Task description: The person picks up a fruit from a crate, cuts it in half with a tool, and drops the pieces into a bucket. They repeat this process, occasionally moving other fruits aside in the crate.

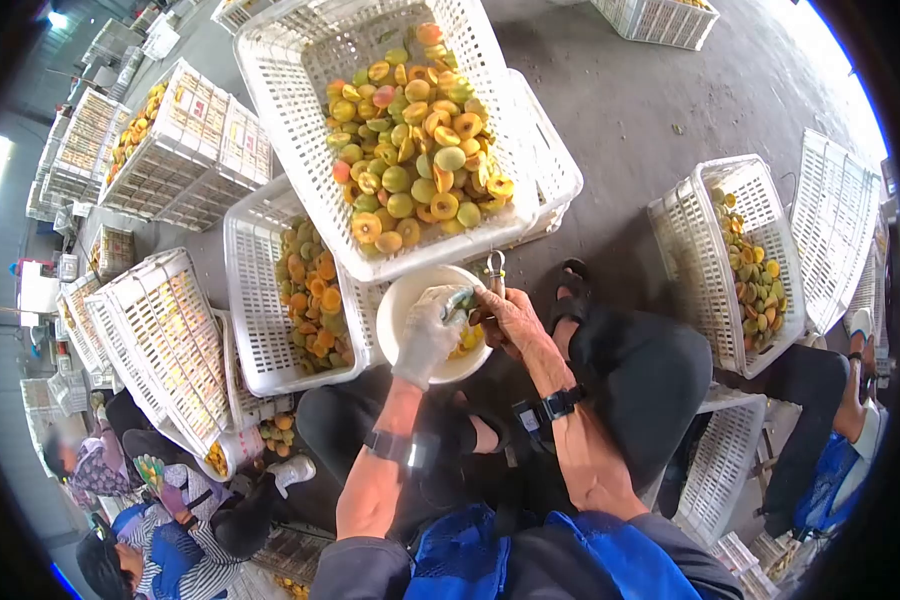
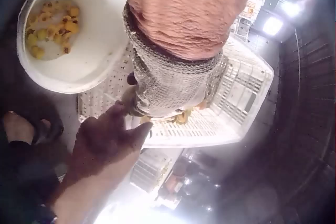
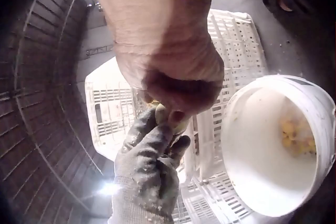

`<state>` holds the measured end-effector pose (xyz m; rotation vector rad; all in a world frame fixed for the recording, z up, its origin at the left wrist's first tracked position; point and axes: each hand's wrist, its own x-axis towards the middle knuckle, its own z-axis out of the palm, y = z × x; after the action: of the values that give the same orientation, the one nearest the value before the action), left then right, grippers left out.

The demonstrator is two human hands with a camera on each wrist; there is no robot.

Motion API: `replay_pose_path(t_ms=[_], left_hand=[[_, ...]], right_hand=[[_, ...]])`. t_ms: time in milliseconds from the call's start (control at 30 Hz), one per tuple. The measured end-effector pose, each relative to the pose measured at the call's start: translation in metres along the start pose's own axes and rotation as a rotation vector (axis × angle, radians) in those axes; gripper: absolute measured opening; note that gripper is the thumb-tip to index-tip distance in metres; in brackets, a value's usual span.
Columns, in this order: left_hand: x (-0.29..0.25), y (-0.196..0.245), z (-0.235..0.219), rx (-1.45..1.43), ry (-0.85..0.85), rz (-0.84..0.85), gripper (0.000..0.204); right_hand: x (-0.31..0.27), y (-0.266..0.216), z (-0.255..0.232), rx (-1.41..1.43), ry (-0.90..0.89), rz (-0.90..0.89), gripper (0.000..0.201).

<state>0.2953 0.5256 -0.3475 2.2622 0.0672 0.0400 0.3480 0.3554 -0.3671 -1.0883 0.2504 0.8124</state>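
The gloved left hand (image 1: 426, 338) is over the white bucket (image 1: 392, 312), and in the right wrist view its dark-coated fingers (image 3: 152, 142) pinch a greenish-yellow fruit (image 3: 161, 113). Bare and close against it, the right hand (image 1: 515, 322) curls round a metal tool (image 1: 496, 268) whose ringed end sticks up. The right thumb lies at the fruit in the right wrist view; the tool's working end is hidden. Yellow pieces (image 2: 67, 27) lie at the bottom of the bucket in the left wrist view.
A large crate (image 1: 525, 215) of halved and whole fruit stands just beyond the bucket. Another fruit crate (image 1: 255, 350) is at its left, and one (image 1: 682, 260) stands to the right. Stacked crates (image 1: 215, 150) and seated people (image 1: 185, 545) are at the left.
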Motion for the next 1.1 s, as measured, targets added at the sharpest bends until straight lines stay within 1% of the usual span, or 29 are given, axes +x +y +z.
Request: replay_pose_path(t_ms=[33, 67, 100, 133, 200, 233, 267, 300, 333, 367, 400, 433, 500, 533, 567, 633, 667, 767, 800, 867, 1000, 1067, 1100], left_hand=[[-0.007, -0.001, 0.000, -0.182, 0.011, -0.082, 0.031], [-0.014, -0.002, 0.001, -0.365, 0.026, -0.167, 0.032], [-0.021, -0.003, 0.002, -0.546, 0.042, -0.252, 0.032], [-0.024, 0.001, 0.001, -0.652, 0.045, -0.283, 0.033], [-0.032, -0.004, 0.004, -0.789, 0.122, -0.358, 0.034], [-0.033, -0.006, 0.006, -0.856, 0.161, -0.390, 0.035], [-0.033, -0.006, 0.010, -0.880, 0.221, -0.361, 0.036], [-0.032, -0.007, 0.013, -0.968, 0.279, -0.384, 0.036], [-0.031, -0.010, 0.015, -1.055, 0.341, -0.409, 0.036], [-0.029, -0.013, 0.017, -1.139, 0.404, -0.433, 0.036], [-0.024, -0.014, 0.020, -1.164, 0.461, -0.434, 0.033], [-0.023, -0.020, 0.024, -1.224, 0.441, -0.466, 0.035], [-0.025, -0.037, 0.038, -1.347, 0.401, -0.531, 0.041], [-0.027, -0.043, 0.048, -1.316, 0.445, -0.575, 0.047], [-0.029, -0.052, 0.054, -1.296, 0.482, -0.597, 0.046], [-0.028, -0.054, 0.058, -1.256, 0.556, -0.645, 0.043], [-0.026, -0.055, 0.061, -1.260, 0.642, -0.688, 0.046], [-0.031, -0.062, 0.054, -1.146, 0.633, -0.654, 0.050], [-0.031, -0.060, 0.050, -1.098, 0.665, -0.655, 0.051], [-0.029, -0.055, 0.045, -1.082, 0.663, -0.659, 0.050], [-0.027, -0.051, 0.043, -1.028, 0.684, -0.657, 0.046], [-0.028, -0.062, 0.050, -1.016, 0.676, -0.638, 0.044], [-0.030, -0.067, 0.052, -1.010, 0.671, -0.629, 0.043]], right_hand=[[-0.004, 0.005, -0.001, 0.029, -0.015, 0.023, 0.038], [-0.006, 0.009, -0.002, 0.103, -0.018, 0.091, 0.029], [-0.009, 0.009, 0.003, 0.108, -0.010, 0.087, 0.027], [-0.011, 0.010, 0.007, 0.115, -0.001, 0.083, 0.024], [-0.007, 0.012, 0.009, 0.104, -0.015, 0.068, 0.016], [-0.007, 0.014, 0.008, 0.108, -0.022, 0.074, 0.015], [-0.006, 0.015, 0.007, 0.110, -0.031, 0.077, 0.015], [-0.006, 0.014, 0.009, 0.111, -0.041, 0.083, 0.015], [-0.007, 0.013, 0.013, 0.144, -0.012, 0.121, 0.008], [-0.007, 0.014, 0.016, 0.111, -0.029, 0.108, 0.007], [-0.007, 0.015, 0.018, 0.080, -0.045, 0.096, 0.007], [-0.007, 0.018, 0.019, 0.049, -0.060, 0.083, 0.006], [-0.004, 0.030, 0.021, -0.137, -0.077, 0.029, 0.010], [-0.001, 0.039, 0.019, -0.231, -0.086, 0.001, 0.012], [0.002, 0.050, 0.017, -0.438, -0.037, -0.205, 0.016], [-0.003, 0.061, 0.020, -0.851, 0.059, -0.619, 0.022], [-0.011, 0.064, 0.017, -0.864, 0.050, -0.565, 0.028], [-0.021, 0.074, 0.015, -1.183, 0.074, -0.453, 0.023], [-0.023, 0.078, 0.016, -1.224, 0.056, -0.452, 0.022], [-0.026, 0.085, 0.021, -1.306, 0.019, -0.452, 0.018], [-0.028, 0.095, 0.026, -1.339, 0.029, -0.400, 0.016], [-0.027, 0.100, 0.026, -1.389, 0.010, -0.383, 0.016], [-0.029, 0.108, 0.024, -1.323, 0.000, -0.404, 0.015]])
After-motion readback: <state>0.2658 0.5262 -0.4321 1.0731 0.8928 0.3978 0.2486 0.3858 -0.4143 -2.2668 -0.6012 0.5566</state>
